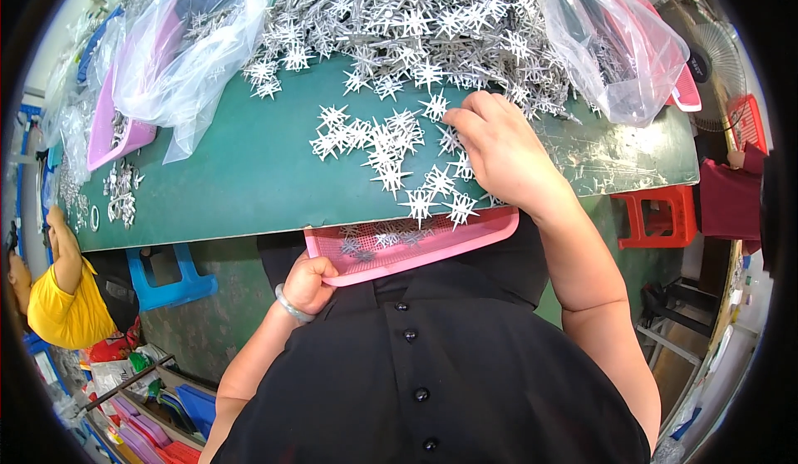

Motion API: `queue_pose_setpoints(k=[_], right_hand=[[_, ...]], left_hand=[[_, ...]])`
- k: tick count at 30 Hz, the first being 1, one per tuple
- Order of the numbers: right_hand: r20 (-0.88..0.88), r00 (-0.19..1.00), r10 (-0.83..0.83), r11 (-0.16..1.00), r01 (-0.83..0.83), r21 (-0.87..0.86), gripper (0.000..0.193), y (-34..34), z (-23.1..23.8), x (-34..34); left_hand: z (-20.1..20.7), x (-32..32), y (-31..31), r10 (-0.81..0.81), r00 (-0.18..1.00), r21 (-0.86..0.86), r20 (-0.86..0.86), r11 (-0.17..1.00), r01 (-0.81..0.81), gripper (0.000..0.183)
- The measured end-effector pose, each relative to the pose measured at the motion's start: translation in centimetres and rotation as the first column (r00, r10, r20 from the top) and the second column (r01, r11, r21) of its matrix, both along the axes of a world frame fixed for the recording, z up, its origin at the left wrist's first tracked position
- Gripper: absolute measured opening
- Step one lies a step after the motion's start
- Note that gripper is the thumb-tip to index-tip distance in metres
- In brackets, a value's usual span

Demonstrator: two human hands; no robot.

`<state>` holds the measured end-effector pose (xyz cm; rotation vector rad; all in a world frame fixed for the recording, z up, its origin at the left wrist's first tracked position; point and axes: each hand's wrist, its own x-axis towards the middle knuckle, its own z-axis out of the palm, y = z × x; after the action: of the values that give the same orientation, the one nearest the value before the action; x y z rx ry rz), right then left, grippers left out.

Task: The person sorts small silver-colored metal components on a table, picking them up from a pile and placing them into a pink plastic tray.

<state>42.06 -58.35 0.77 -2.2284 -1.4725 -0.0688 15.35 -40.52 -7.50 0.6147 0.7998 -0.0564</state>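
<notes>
My left hand is closed on the left corner of a pink plastic basket, which sits at my lap, partly under the table edge. Several silver star-shaped metal pieces lie inside it. Over the green table, my right hand has bent fingers touching or just beside loose star-shaped pieces; whether it pinches one I cannot make out. More loose stars spread left of that hand, some close to the table's front edge. Behind them rises a large heap of the same stars.
Clear plastic bags flank the heap, the left one over a purple basket. Small metal parts lie at the table's left. A blue stool, a red stool and a fan stand around. A person in yellow sits left.
</notes>
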Motion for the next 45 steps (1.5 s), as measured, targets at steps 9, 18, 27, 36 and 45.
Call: queue_pose_setpoints(k=[9,18,27,36,45], right_hand=[[0.056,0.997,0.054,0.997,-0.057,0.049,0.029,0.8,-0.1,-0.2],[-0.074,0.994,0.075,0.985,-0.062,0.160,0.029,-1.5,-0.3,-1.3],[-0.197,0.970,0.139,0.977,-0.102,0.189,0.030,-2.4,-0.3,-4.0],[-0.231,0.921,0.314,0.928,-0.246,0.278,0.027,-1.8,0.1,-5.2],[-0.091,0.989,0.117,0.986,-0.105,0.127,0.035,1.6,0.2,-6.2]], left_hand=[[0.2,0.0,0.1,-0.043,0.998,-0.006,0.042,0.999,0.043,0.053],[0.1,-0.2,-0.2,-0.057,0.998,0.046,0.041,0.997,0.055,0.058],[0.1,0.0,-0.2,-0.089,0.994,0.032,0.061,0.996,0.088,0.063],[0.4,0.1,-0.1,-0.044,0.997,-0.016,0.065,0.999,0.045,0.067],[0.5,0.1,-0.2,-0.053,0.997,0.055,0.055,0.997,0.049,0.064]])
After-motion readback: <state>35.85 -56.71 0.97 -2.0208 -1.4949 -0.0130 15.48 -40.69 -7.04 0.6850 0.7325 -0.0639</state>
